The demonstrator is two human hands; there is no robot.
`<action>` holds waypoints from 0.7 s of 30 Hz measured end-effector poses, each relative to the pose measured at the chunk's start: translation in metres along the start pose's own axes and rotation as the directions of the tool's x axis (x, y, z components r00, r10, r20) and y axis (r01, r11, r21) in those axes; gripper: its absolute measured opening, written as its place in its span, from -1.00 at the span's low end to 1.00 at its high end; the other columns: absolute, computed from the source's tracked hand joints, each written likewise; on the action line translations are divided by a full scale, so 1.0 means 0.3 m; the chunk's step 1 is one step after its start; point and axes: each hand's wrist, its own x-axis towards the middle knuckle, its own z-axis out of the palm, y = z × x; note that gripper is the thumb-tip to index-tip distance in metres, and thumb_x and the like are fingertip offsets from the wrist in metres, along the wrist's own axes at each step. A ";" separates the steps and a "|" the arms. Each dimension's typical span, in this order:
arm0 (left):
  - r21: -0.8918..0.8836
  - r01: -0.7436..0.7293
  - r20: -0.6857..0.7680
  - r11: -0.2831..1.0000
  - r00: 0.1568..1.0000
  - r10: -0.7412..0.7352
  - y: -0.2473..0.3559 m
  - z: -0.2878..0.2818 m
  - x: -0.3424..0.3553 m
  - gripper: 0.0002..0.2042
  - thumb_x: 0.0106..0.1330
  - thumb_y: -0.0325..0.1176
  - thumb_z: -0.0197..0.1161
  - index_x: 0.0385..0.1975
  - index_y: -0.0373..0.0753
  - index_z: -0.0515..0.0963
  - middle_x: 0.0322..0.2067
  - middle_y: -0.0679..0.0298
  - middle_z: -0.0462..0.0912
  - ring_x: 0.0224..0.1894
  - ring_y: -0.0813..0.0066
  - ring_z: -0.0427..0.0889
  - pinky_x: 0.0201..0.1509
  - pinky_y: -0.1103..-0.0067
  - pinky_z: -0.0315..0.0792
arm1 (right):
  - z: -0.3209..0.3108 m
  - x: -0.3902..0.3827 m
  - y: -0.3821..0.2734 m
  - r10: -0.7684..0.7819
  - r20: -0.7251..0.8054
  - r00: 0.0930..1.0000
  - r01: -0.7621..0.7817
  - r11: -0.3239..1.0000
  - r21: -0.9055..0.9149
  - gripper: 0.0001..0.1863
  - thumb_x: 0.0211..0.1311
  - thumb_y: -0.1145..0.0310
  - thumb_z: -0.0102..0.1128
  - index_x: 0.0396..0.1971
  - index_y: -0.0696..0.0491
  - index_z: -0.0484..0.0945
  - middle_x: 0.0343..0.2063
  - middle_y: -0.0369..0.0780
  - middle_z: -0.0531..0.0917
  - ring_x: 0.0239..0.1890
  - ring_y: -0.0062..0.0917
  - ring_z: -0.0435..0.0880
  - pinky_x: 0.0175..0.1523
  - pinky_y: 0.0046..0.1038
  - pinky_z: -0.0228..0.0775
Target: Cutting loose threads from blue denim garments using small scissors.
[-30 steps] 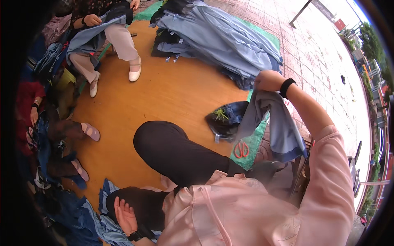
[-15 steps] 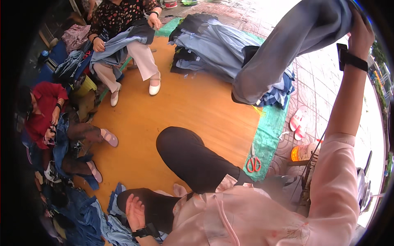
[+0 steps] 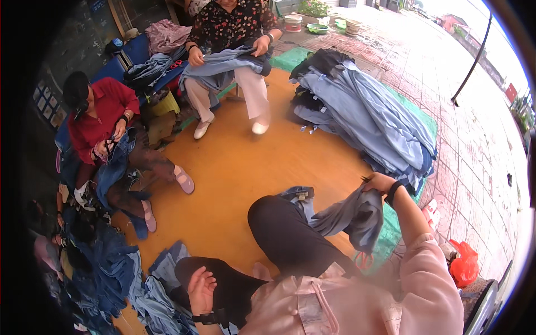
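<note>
My right hand (image 3: 379, 183) is closed on a pair of grey-blue trousers (image 3: 353, 215), which hangs down beside my right knee. The waistband end of the cloth lies past that knee, near the wooden board. A small dark pointed bit sticks out by my fingertips; I cannot tell what it is. My left hand (image 3: 202, 286) rests palm up above my left thigh, fingers loosely curled and apart, with nothing in it. Under the hanging cloth, the red handles of scissors (image 3: 364, 261) show in part.
A tall pile of light-blue trousers (image 3: 368, 111) lies at the far right on a green sheet (image 3: 392, 226). An orange-brown board (image 3: 240, 167) covers the ground. Two seated people handle denim at left and far. More denim (image 3: 114, 273) heaps at lower left. A red plastic bag (image 3: 464, 263) is at right.
My right hand has come down from high at the upper right, bringing the trousers close to my right knee. The left hand stays open. The view has shifted, showing more of the pavement.
</note>
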 end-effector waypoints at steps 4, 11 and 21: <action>-0.084 0.034 0.066 0.996 0.997 -0.029 0.014 -0.018 -0.008 -0.66 0.39 -0.45 0.06 0.13 -0.37 0.37 -0.13 0.10 0.61 -0.18 0.40 0.64 -0.12 0.53 0.57 | -0.256 -0.261 -0.319 -0.131 -0.418 0.899 0.264 0.923 0.280 -0.72 0.04 0.50 0.19 -0.19 0.17 0.63 -0.48 -0.32 0.64 -0.49 -0.67 0.57 -0.44 -0.62 0.36; -0.063 0.012 0.087 0.998 0.996 -0.007 -0.023 0.003 -0.010 -0.66 0.40 -0.44 0.06 0.13 -0.38 0.36 -0.12 0.11 0.60 -0.15 0.39 0.64 -0.08 0.53 0.56 | -0.648 -0.438 -0.776 -0.456 -0.890 -0.013 0.754 0.580 -0.309 -0.61 0.18 0.56 0.05 0.05 0.15 0.53 -0.03 -0.12 0.61 -0.07 -0.45 0.61 0.02 -0.53 0.43; -0.197 -0.033 0.088 0.980 0.995 0.052 -0.018 -0.018 -0.025 -0.66 0.42 -0.42 0.03 0.14 -0.40 0.34 -0.13 0.11 0.59 -0.18 0.40 0.63 -0.09 0.54 0.55 | -0.035 0.103 -0.612 -0.645 -0.758 0.097 0.640 0.624 -0.449 -0.58 0.12 0.61 0.09 0.01 0.03 0.58 -0.11 -0.25 0.63 -0.30 -0.70 0.52 -0.16 -0.60 0.38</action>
